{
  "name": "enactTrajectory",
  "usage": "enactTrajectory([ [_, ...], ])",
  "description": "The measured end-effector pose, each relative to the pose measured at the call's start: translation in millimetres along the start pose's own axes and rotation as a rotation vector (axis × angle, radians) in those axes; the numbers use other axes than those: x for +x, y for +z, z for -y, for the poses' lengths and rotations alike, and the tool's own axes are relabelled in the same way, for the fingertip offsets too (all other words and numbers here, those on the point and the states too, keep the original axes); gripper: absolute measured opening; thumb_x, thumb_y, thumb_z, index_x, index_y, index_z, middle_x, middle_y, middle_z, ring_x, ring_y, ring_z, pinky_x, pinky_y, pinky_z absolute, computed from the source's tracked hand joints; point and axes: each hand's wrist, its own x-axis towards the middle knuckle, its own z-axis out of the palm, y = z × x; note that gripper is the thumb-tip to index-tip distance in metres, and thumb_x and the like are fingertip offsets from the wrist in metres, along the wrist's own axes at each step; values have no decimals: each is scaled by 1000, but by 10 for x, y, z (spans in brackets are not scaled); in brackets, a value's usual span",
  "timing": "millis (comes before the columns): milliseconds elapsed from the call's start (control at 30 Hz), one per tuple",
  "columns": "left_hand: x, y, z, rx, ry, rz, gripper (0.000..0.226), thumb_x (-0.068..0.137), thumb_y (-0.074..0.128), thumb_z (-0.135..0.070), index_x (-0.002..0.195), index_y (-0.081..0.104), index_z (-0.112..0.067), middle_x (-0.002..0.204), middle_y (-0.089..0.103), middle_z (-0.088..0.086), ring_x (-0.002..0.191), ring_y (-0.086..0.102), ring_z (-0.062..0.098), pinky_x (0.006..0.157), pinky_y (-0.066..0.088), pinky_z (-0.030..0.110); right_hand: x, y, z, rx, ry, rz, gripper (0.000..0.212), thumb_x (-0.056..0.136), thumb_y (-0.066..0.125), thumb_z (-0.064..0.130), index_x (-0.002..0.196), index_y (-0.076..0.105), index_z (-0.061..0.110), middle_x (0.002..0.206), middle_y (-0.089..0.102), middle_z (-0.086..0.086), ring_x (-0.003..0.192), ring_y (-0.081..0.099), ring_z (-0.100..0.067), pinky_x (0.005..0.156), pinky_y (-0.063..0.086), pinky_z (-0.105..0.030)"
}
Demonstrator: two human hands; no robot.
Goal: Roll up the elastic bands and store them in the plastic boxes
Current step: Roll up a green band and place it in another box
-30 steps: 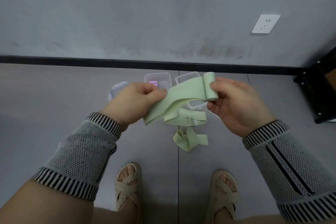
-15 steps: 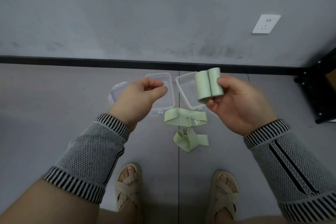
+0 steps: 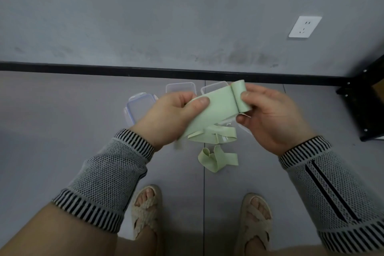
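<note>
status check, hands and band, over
Left hand pinches band's loose end, right hand grips its rolled end. Two bands on floor. Boxes open, nothing blocking.

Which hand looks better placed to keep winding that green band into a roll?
Probably the right hand: its fingers already pinch the small rolled end of the green band. The left hand only grips the flat, unrolled stretch and seems to keep it taut.

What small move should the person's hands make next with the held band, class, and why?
Probably keep rolling: the right hand pinches only a small roll, while the left hand holds the green band stretched flat, mostly unrolled.
</note>
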Motion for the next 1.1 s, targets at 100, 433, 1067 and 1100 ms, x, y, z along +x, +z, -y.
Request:
enactTrajectory([
  [100,12,52,-29,268,88,-59,33,88,60,-36,70,56,-9,52,48,-5,32,43,3,30,31,15,-28,52,-55,-800,-295,-145,19,93,52,14,99,63,28,88,67,10,76,61,-4,69,50,-23],
  [433,24,-192,104,-37,-105,-3,19,86,64,-23,76,61,-7,67,64,9,55,54,16,48,43,26,15,-64,4,118,58,55,22,92,48,5,106,65,6,86,64,-6,73,53,-13,58,41,-21],
  [1067,7,43,0,15,13,-78,38,89,45,-8,119,60,-25,100,62,-6,79,54,-5,67,42,7,-47,147,-102,-24,49,311,29,87,56,9,115,63,10,95,68,-6,83,62,-14,71,50,-28],
  [1100,-6,53,-32,-82,22,-49,37,90,42,-6,117,62,-23,102,63,-9,88,54,-7,75,43,8,-39,142,-100,-11,48,350,31,85,55,13,114,65,12,98,68,-6,87,61,-17,75,46,-32],
])
